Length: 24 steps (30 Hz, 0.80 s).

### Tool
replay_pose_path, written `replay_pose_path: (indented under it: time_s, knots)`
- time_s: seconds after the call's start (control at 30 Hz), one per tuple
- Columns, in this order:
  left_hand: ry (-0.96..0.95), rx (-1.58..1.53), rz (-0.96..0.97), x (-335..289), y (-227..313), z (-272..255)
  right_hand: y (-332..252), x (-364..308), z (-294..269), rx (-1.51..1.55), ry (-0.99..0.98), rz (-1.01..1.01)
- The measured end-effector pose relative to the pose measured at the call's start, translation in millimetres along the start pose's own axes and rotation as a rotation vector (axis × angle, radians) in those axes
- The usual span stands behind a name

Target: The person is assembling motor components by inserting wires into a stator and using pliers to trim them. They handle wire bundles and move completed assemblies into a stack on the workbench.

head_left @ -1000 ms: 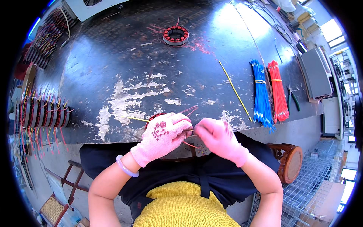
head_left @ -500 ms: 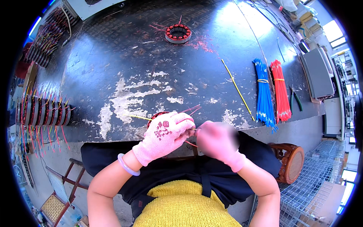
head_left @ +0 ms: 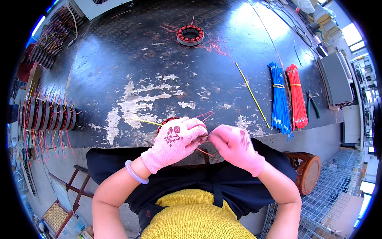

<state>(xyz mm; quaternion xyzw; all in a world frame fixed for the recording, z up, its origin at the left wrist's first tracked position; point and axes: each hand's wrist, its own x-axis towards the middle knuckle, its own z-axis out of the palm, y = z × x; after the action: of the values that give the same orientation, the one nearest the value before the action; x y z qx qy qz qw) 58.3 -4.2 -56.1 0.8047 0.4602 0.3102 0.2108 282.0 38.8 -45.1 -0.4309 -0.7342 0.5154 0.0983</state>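
Wound ring: a round part [head_left: 167,120], red along the curve that shows; most of it is hidden under the left hand [head_left: 176,139].
Where it is: at the near edge of the table [head_left: 99,59], in front of the yellow sweater; whether it rests on the top cannot be told.
Its wires: a straight yellow lead [head_left: 147,121] points left, fine red strands [head_left: 206,116] fan out beyond the knuckles, and a thicker red lead [head_left: 205,152] hangs below the fingers.
Left hand: closed over the ring, fingers bent, thumb drawn in against the forefinger.
Right hand: fingertips bunched together [head_left: 236,148], just beside the left fingertips; what they pinch is too small to tell.
Gloves: pink knitted fabric, a dark red pattern printed on the left back.
Second ring: well beyond the hands [head_left: 190,36], a smooth grey band lined with plump red coils, loose red strands at its left.
Ring stack: at the left [head_left: 49,115], grey bands side by side like a ribbed cylinder, bristling with coloured leads.
Table top: dark and glossy, worn to pale ragged patches.
Wire bundles: blue [head_left: 277,95] and red [head_left: 295,95], slim, pale-tipped, each tied with a yellowish band.
Yellow rod: thin, straight, slanting [head_left: 252,95].
Pliers: dark green handles, spread [head_left: 315,107].
Sweater: chunky yellow knit [head_left: 195,219].
Stool: carved brown wood, drum-shaped [head_left: 308,173].
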Motion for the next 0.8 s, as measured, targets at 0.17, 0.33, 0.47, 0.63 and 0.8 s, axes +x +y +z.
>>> replay_pose_path:
  time_s: [0.17,0.33,0.47,0.63,0.8]
  knots:
    - [0.014,-0.026,0.012,-1.5,-1.4,0.8,-3.4,-2.7,6.5,0.626,-0.101,0.382]
    - [0.031,-0.004,-0.02,-0.8,2.7,1.5,-5.4,-13.6,4.6,-0.694,0.472,-0.606]
    - [0.035,-0.022,-0.03,-1.4,3.5,1.6,5.9,-9.5,20.3,-0.703,0.398,-0.606]
    - [0.008,-0.032,-0.019,-1.3,2.6,-0.6,11.9,-10.1,23.6,-0.688,0.394,-0.611]
    - [0.191,0.082,-0.027,-8.4,9.2,-34.2,11.6,-11.2,20.6,-0.759,0.328,-0.623]
